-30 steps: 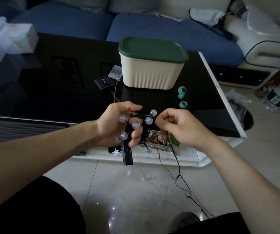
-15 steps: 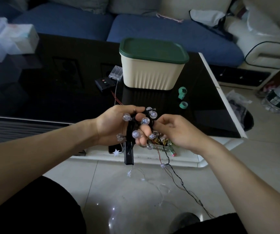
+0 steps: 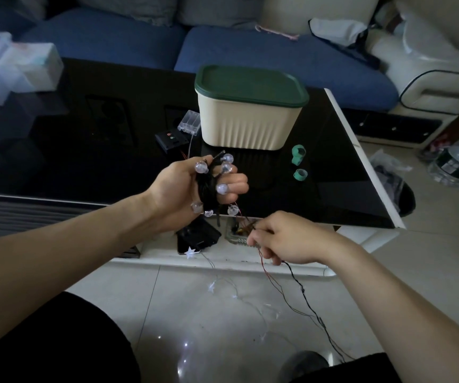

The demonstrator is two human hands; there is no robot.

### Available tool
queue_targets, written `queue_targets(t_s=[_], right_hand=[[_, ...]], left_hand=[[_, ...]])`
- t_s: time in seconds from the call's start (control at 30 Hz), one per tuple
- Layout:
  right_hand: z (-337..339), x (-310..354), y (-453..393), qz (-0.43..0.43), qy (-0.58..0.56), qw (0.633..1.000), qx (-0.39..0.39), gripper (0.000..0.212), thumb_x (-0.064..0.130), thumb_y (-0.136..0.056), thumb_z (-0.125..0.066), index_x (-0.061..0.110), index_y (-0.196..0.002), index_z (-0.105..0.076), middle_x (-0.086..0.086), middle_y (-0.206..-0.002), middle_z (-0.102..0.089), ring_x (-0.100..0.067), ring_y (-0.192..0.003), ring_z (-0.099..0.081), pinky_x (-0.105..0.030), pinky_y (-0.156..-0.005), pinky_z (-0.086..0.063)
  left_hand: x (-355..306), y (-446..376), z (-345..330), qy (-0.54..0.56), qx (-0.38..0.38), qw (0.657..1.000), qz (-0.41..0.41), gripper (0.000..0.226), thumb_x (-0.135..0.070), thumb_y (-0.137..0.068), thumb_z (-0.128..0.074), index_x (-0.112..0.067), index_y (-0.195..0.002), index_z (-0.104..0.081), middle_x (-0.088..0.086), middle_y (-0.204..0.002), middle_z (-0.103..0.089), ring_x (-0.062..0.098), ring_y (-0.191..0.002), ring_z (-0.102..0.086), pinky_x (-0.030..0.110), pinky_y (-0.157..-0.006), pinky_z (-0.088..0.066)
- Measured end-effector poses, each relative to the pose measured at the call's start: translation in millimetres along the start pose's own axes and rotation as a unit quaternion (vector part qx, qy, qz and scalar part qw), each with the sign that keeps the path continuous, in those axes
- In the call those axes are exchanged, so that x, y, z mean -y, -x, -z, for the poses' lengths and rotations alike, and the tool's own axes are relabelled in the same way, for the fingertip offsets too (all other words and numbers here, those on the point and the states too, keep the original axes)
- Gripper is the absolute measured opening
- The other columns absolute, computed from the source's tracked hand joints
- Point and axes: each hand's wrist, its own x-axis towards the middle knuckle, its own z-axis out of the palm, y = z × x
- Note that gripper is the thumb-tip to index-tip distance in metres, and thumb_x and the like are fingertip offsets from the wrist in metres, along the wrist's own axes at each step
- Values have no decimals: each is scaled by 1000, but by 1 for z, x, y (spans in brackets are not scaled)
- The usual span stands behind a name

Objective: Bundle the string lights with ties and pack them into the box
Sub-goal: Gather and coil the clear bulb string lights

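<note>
My left hand point(image 3: 192, 189) grips a coiled bundle of string lights point(image 3: 209, 183), black wire with several clear round bulbs, above the table's front edge. Lower and to the right, my right hand point(image 3: 281, 239) pinches the loose black and red wire point(image 3: 300, 288), which trails down to the floor. The cream box with a green lid point(image 3: 247, 109) stands shut on the black table point(image 3: 57, 150) behind my left hand. Two green ties point(image 3: 298, 161) lie to the right of the box.
A clear battery case point(image 3: 189, 124) and a black controller point(image 3: 171, 139) lie left of the box. A second thin wire with star lights point(image 3: 211, 286) lies on the tiled floor. A blue sofa point(image 3: 250, 45) runs behind the table; clear plastic boxes point(image 3: 10, 64) sit far left.
My right hand has left the bundle and dropped lower and right, drawing the loose wire out. My left hand has lifted slightly with the coil.
</note>
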Motion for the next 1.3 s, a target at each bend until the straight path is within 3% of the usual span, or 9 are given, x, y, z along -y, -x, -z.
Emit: queue_targets(t_s=[0.23,0.3,0.5,0.67,0.83,0.9,1.0,1.13,1.3], right_hand=[[-5,21,14,114,37,988,-92,43,25,-99,-58,3,-63,-57,0,-51,-46,-11,-48,-41,-25,-50,-36],[-6,24,18,141,33,985,-89,43,27,-99,-60,3,-63,-59,2,-49,-44,-8,-46,-38,-20,-47,-32],[-12,27,20,150,44,987,-47,35,28,-102,-55,12,-73,-66,11,-59,-54,-5,-54,-50,-24,-53,-42],[-8,25,24,123,0,988,-89,22,20,-98,-62,16,-80,-76,5,-73,-73,-3,-58,-69,-23,-59,-59],[-7,30,28,111,-51,973,-194,16,19,-82,-80,18,-72,-68,3,-57,-70,-5,-49,-67,-18,-46,-52],[-5,30,27,112,-57,962,-242,30,25,-74,-88,20,-71,-58,3,-53,-66,-2,-42,-61,-15,-41,-44],[2,29,27,107,-61,969,-213,44,38,-66,-92,20,-79,-53,5,-58,-63,1,-41,-54,-12,-40,-37],[13,21,26,116,-73,986,-97,36,37,-74,-87,20,-91,-60,6,-68,-68,-2,-56,-62,-20,-56,-48],[26,9,25,95,-95,990,-44,23,29,-83,-81,13,-94,-68,-4,-78,-76,-24,-76,-74,-40,-77,-59]], left_hand=[[10,0,-4,-141,-135,981,17,37,-22,-106,-28,-7,-94,-60,10,-84,-73,24,-77,-68,36,-75,-50],[13,-1,-7,-139,-160,977,14,37,-26,-107,-30,-7,-101,-61,7,-83,-75,22,-73,-69,41,-76,-44],[21,-2,-12,-107,-145,983,36,31,-28,-107,-32,-10,-112,-56,-1,-76,-63,17,-62,-64,20,-39,-41],[31,-4,-11,-173,-135,972,82,40,-28,-105,-38,2,-115,-63,6,-78,-68,21,-75,-65,28,-59,-54],[38,-6,-10,-298,-110,941,114,64,-40,-104,-38,-15,-54,-68,19,-75,-67,28,-61,-63,30,-49,-39],[38,-5,-11,-336,-78,930,126,69,-45,-105,-33,-15,-52,-65,21,-74,-68,27,-53,-62,26,-42,-33],[36,-3,-12,-351,-58,924,140,59,-45,-104,-33,1,-80,-61,21,-68,-66,24,-40,-53,24,-35,-27],[35,-2,-9,-372,-73,915,137,60,-42,-103,-41,-6,-57,-58,16,-51,-57,20,-30,-40,30,-46,-27],[31,-1,-7,-392,-79,905,146,56,-42,-102,-39,1,-71,-55,9,-43,-50,16,-28,-32,36,-48,-15]])
